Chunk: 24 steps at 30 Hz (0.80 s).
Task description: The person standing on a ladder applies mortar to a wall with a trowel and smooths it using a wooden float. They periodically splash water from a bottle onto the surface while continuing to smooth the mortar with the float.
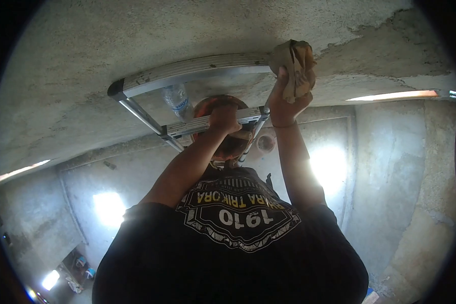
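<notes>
My right hand (290, 107) is raised beside the top of an aluminium ladder (197, 68). Its fingers are closed around a crumpled piece of brown paper (300, 76), which hides part of the ladder's top end. Lower down, my left hand (225, 119) is closed over a ladder rung (190, 125), its fingertips out of sight. Behind that hand shows a round orange, dirty bucket (207, 105), partly covered by hand and rung. A clear plastic bottle (178, 103) with a blue label is at the rung, left of my left hand.
A rough grey plastered surface (187, 30) spreads close above the ladder, with a darker uneven patch (410, 40) at right. A round container (266, 143) lies below the ladder. Bright openings (329, 164) glare at both sides. Small items (81, 262) sit at lower left.
</notes>
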Each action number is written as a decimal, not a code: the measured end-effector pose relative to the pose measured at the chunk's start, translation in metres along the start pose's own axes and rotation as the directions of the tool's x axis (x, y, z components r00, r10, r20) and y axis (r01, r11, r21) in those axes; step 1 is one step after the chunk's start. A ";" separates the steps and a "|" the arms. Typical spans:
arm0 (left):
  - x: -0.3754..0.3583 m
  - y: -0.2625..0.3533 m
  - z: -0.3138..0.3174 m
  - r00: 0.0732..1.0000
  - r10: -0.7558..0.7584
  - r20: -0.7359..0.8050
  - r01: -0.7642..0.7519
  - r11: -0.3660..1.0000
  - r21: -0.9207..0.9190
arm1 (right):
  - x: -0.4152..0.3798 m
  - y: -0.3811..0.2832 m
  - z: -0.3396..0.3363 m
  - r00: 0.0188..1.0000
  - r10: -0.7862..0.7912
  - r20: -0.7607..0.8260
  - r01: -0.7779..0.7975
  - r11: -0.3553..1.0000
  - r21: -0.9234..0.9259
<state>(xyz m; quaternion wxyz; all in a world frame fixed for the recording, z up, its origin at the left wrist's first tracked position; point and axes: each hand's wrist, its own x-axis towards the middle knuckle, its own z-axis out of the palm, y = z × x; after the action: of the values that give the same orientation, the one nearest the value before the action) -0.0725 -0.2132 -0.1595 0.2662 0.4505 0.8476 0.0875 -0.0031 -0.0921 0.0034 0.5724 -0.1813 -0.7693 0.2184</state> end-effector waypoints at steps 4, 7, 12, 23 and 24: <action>0.000 0.000 0.002 0.999 0.018 -0.051 -0.019 1.000 -0.012 | -0.005 0.002 0.007 1.000 -0.013 0.019 0.014 0.998 -0.054; 0.000 0.003 -0.001 0.999 0.017 -0.043 -0.018 1.000 -0.022 | -0.004 0.006 0.011 0.997 -0.050 0.056 0.053 0.998 -0.047; -0.001 0.002 -0.001 0.999 0.013 -0.029 -0.014 0.999 -0.032 | 0.002 -0.018 0.010 0.996 0.048 0.075 -0.055 0.994 0.095; 0.001 0.003 -0.001 0.998 0.041 -0.037 -0.043 0.998 -0.036 | 0.007 -0.020 0.000 0.909 0.417 0.003 -0.405 0.881 0.243; 0.001 0.003 0.000 0.998 0.035 -0.050 -0.037 0.998 -0.046 | 0.006 -0.020 0.001 0.910 0.415 0.005 -0.403 0.881 0.247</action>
<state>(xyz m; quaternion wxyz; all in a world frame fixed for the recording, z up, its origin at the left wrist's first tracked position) -0.0709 -0.2107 -0.1593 0.2544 0.4571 0.8433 0.1232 -0.0062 -0.1058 0.0185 0.5495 -0.2735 -0.6672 0.4221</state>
